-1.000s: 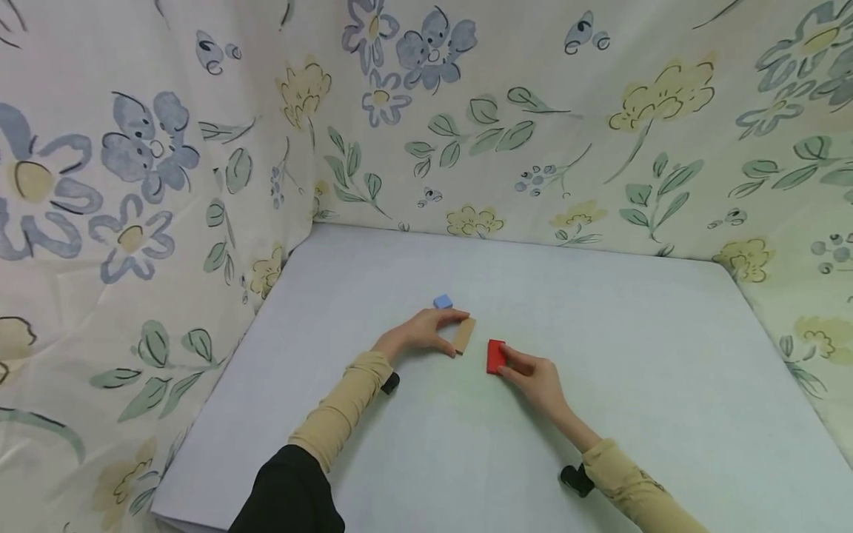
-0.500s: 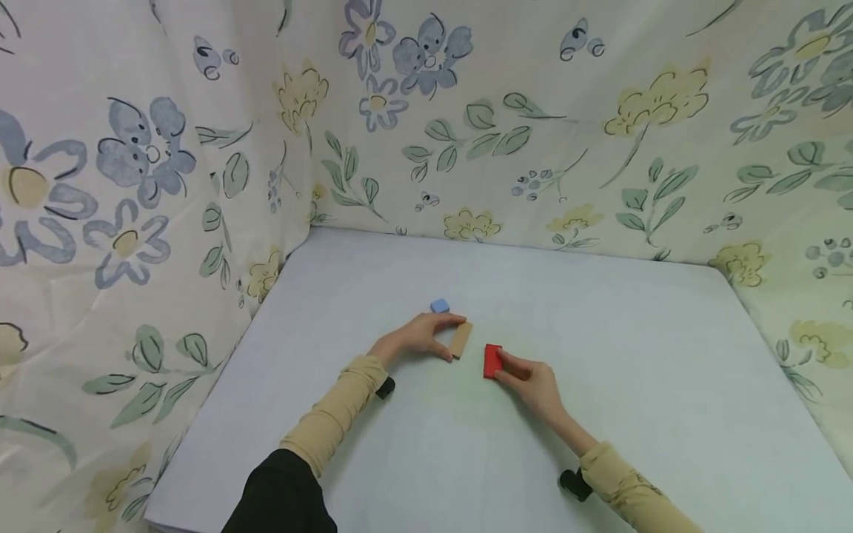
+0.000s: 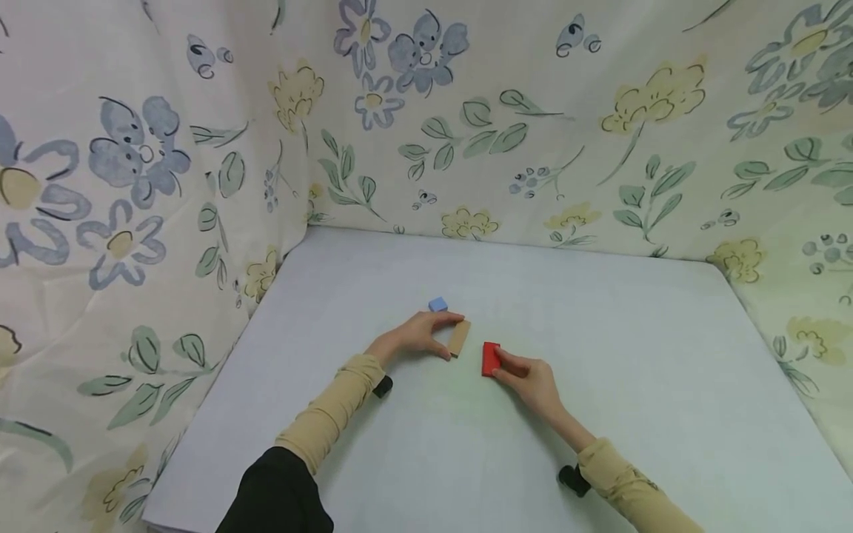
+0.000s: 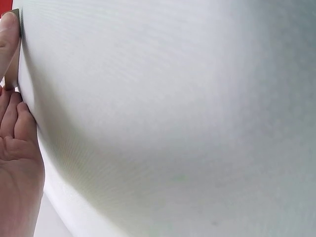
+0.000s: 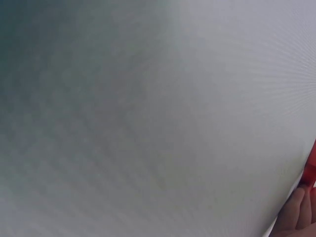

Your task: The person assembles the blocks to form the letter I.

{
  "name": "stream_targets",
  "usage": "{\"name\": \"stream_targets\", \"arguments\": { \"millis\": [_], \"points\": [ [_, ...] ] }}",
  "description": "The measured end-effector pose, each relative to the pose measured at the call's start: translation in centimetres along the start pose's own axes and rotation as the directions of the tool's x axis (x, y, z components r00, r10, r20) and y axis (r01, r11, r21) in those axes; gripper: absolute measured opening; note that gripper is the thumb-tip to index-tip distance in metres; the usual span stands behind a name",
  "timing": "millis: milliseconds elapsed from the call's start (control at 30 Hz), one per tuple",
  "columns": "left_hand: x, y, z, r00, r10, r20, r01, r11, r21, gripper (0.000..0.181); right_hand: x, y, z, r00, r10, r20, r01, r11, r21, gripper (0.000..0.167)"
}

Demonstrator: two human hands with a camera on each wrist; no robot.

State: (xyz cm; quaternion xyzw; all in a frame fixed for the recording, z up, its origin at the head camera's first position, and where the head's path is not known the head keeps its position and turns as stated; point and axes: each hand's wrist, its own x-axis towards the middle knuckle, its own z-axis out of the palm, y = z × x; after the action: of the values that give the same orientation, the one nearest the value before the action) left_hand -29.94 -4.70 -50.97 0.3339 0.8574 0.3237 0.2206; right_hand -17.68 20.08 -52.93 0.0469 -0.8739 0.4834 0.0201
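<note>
Near the middle of the table, my left hand [image 3: 418, 334] grips a flat tan wooden block [image 3: 460, 338] by its two ends, thumb at the near end and fingers at the far one. To its right my right hand [image 3: 532, 378] pinches a red rectangular block [image 3: 489, 360] between thumb and fingers. A small gap parts the two blocks. Just beyond the left fingers lies a small blue block [image 3: 437, 304], touched by neither hand as far as I can see. At the left wrist view's edge the tan block [image 4: 14, 64] shows against the thumb; the red block [image 5: 310, 170] peeks into the right wrist view.
A white table [image 3: 653, 355] lies under both hands. Flower-printed cloth [image 3: 506, 141] hangs along its back and sides. Small black devices sit at both wrists, such as the right one [image 3: 573, 480].
The whole head view has shifted slightly. Both hands keep their hold on the tan and red blocks, with no clear movement against the table.
</note>
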Motion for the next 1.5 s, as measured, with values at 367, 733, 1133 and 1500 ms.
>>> {"name": "stream_targets", "arguments": {
  "millis": [367, 733, 1133, 1500],
  "points": [
    [0.03, 0.11, -0.06, 1.000, -0.002, -0.007, 0.002, 1.000, -0.019, 0.082, -0.05, -0.28, -0.12, 1.000, 0.022, 0.002, -0.022, 1.000, -0.002, 0.047],
    [-0.31, -0.03, 0.15, 1.000, -0.001, -0.021, 0.000, 1.000, -0.012, 0.081, -0.22, -0.20, 0.17, 1.000, 0.019, 0.008, -0.020, 1.000, 0.012, 0.048],
    [-0.21, -0.30, 0.67, 0.997, 0.049, -0.056, -0.050, 0.999, -0.004, 0.083, -0.24, -0.27, -0.01, 1.000, 0.016, 0.005, -0.017, 1.000, 0.009, 0.047],
    [-0.69, 0.39, 0.27, 0.999, 0.032, -0.044, -0.035, 0.997, -0.062, 0.081, -0.17, -0.13, -0.02, 1.000, -0.002, -0.004, 0.002, 1.000, -0.006, 0.045]
  ]
}}
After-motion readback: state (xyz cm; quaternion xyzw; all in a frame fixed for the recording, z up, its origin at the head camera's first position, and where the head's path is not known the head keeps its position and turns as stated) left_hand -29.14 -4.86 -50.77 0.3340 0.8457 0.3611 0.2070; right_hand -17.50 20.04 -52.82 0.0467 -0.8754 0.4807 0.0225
